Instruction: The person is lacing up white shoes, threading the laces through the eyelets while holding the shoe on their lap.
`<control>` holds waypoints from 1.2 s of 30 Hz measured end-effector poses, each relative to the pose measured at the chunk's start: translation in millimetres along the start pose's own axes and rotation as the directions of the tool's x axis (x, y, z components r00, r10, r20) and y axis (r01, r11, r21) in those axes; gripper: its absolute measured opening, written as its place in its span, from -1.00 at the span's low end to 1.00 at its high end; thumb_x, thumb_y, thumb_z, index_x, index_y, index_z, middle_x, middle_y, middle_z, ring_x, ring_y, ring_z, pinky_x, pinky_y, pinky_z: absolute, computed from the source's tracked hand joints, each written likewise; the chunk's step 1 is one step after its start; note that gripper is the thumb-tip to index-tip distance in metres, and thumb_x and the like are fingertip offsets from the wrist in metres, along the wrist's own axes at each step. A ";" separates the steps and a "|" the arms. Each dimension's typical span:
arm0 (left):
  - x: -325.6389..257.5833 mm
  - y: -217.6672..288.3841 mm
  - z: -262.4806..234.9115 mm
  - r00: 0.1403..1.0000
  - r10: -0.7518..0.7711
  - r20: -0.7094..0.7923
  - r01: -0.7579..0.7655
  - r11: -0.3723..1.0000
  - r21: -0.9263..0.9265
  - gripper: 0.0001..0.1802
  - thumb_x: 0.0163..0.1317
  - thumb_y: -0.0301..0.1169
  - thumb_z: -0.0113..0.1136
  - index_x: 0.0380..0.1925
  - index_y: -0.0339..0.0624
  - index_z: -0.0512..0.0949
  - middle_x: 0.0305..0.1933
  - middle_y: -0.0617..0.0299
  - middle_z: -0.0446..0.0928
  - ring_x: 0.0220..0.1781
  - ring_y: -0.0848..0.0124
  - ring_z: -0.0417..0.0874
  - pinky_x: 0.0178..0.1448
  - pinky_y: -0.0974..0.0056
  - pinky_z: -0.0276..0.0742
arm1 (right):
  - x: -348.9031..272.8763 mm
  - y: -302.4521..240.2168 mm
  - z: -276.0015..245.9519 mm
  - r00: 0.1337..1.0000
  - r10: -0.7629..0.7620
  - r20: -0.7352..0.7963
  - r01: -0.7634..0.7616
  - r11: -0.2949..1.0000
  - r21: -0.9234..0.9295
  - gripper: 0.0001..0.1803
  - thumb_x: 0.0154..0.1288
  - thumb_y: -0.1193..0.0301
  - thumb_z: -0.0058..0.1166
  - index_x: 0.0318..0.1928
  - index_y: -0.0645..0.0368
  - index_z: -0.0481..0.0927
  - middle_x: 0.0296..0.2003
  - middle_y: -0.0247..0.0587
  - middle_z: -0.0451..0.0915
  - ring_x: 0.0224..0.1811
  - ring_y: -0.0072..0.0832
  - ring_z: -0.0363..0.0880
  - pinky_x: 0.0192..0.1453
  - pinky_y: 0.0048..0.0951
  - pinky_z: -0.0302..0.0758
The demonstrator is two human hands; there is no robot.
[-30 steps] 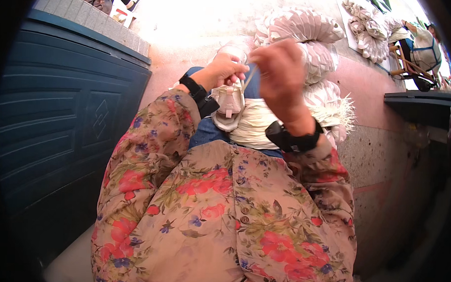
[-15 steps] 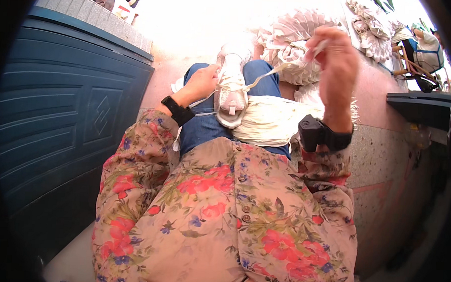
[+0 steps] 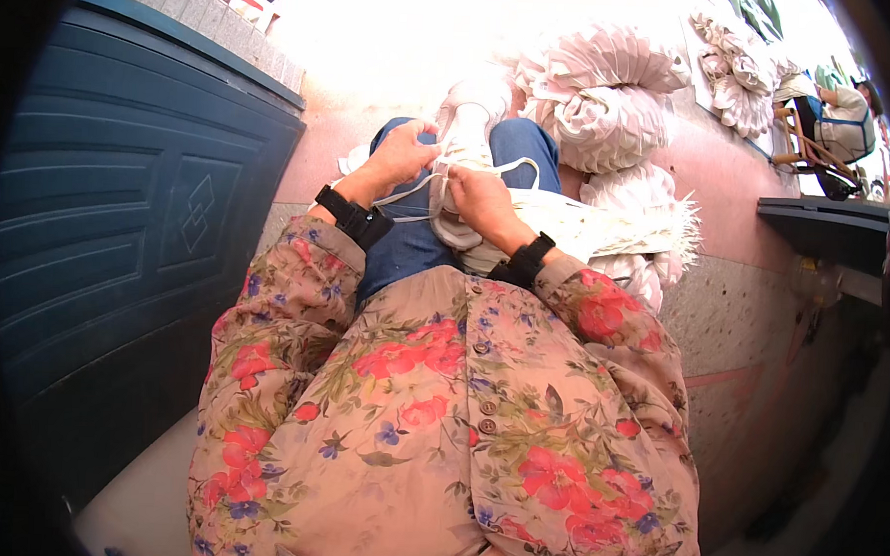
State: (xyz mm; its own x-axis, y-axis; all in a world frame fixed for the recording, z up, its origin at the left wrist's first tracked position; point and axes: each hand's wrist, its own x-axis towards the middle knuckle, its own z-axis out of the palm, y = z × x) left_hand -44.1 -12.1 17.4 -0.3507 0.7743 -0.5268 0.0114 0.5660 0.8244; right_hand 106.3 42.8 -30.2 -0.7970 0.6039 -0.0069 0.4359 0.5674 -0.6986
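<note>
A pale sneaker upper (image 3: 473,110) lies between my knees, its toe pointing away from me. My left hand (image 3: 402,153) is at its left edge, thumb and fingers pinched on a white shoelace. My right hand (image 3: 482,201) is over the upper's opening, fingers closed on the shoelace (image 3: 520,163), which loops out to the right. Another length of lace curves below my left hand. My hands nearly meet, and they hide the eyelets. A thick bundle of cream laces (image 3: 574,222) lies across my right thigh, its loose ends fanning out to the right.
Stacked bundles of pale uppers (image 3: 613,103) sit on the floor beyond my right knee, with more bundles (image 3: 741,78) farther right. A blue panelled door (image 3: 85,197) stands along my left. At far right are a wooden-framed chair (image 3: 812,144) and a dark ledge (image 3: 829,228).
My right hand has come down and left from its raised spot at the right, back to the upper beside my left hand. The stretched lace now hangs in a loop.
</note>
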 end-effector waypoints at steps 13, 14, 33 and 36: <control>0.4 -2.3 -0.9 0.995 -0.092 0.035 0.096 0.982 -0.163 -0.60 0.11 -0.42 0.05 -0.02 -0.24 0.32 -0.59 0.27 0.41 -0.79 0.63 0.19 -0.77 0.50 0.06 | -3.8 -30.3 -156.0 0.951 -0.299 0.077 -0.053 0.088 0.995 -0.85 0.33 0.42 -0.21 -0.14 0.07 0.41 -0.67 -0.48 0.31 -0.69 -0.68 0.25 -0.10 -0.49 0.38; 1.9 -3.3 2.6 0.994 -0.096 0.059 0.101 0.989 -0.105 -0.60 0.11 -0.42 0.06 -0.02 -0.24 0.32 -0.56 0.25 0.44 -0.80 0.63 0.18 -0.78 0.50 0.04 | -3.7 -36.8 -174.5 0.934 -0.358 -0.009 0.004 -0.016 1.000 -0.81 0.36 0.40 -0.28 -0.10 0.06 0.40 -0.68 -0.49 0.28 -0.69 -0.69 0.23 -0.08 -0.45 0.36; 13.4 10.5 -79.0 0.972 0.234 -0.015 -0.156 0.597 -0.787 -0.79 0.27 -0.37 -0.12 -0.44 -0.23 0.44 -0.51 0.10 0.50 -0.37 0.29 0.52 -0.14 0.23 0.43 | 20.3 -5.6 -215.4 0.963 0.211 -0.168 0.203 -0.156 0.967 -0.70 0.29 0.32 -0.27 -0.24 0.28 0.48 -0.36 -0.29 0.49 -0.23 -0.44 0.43 -0.07 -0.38 0.36; 4.8 -19.2 -139.8 0.964 -0.086 -0.251 -0.189 0.439 -0.878 -0.83 0.29 -0.37 -0.14 -0.44 -0.19 0.35 -0.72 0.31 0.28 -0.63 0.42 0.33 -0.35 0.29 0.33 | 13.0 86.1 -192.7 0.941 -0.201 -0.273 0.201 -0.319 0.926 -0.77 0.26 0.36 -0.19 -0.26 0.22 0.49 -0.45 -0.35 0.45 -0.39 -0.53 0.39 -0.27 -0.51 0.35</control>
State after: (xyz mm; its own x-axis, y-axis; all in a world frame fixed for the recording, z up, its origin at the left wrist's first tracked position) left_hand -177.0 -58.9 28.0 -0.5739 0.6268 -0.5270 -0.7511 -0.1464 0.6438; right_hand 214.1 207.4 47.5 -0.7235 0.6067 0.3294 -0.6860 -0.5784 -0.4415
